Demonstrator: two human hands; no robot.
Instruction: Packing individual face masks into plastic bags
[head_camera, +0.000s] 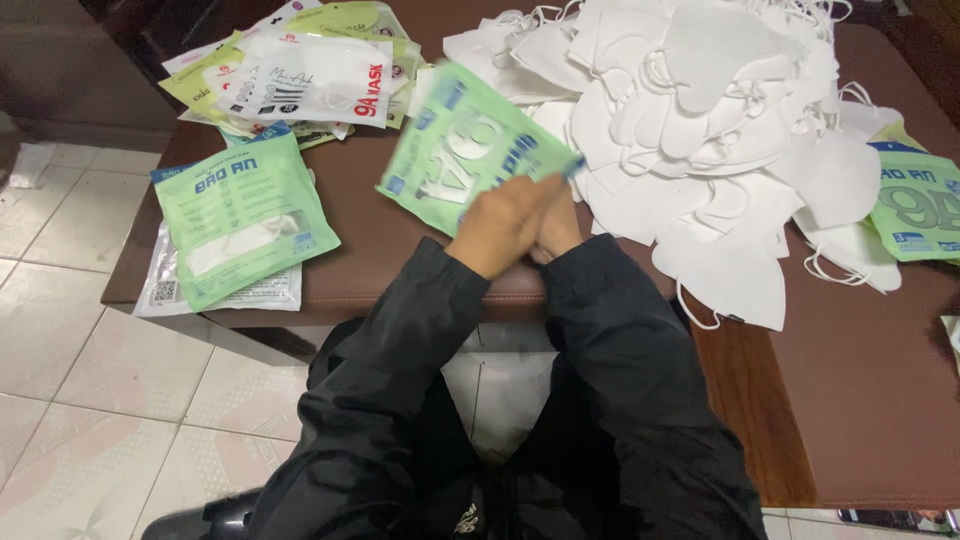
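Both my hands meet at the front edge of a brown table (370, 255). My left hand (497, 225) and my right hand (556, 222) together grip the near edge of a green flat mask packet (462, 152), which is blurred and tilted above the tabletop. Right of the packet lies a big heap of loose white face masks (700, 110). Black sleeves cover both my arms.
A green packet (240, 215) lies on a clear-white one at the table's left edge. A pile of white and green packets (300, 75) sits at the back left. Another green packet (920, 210) lies far right. Tiled floor (90, 370) is below left.
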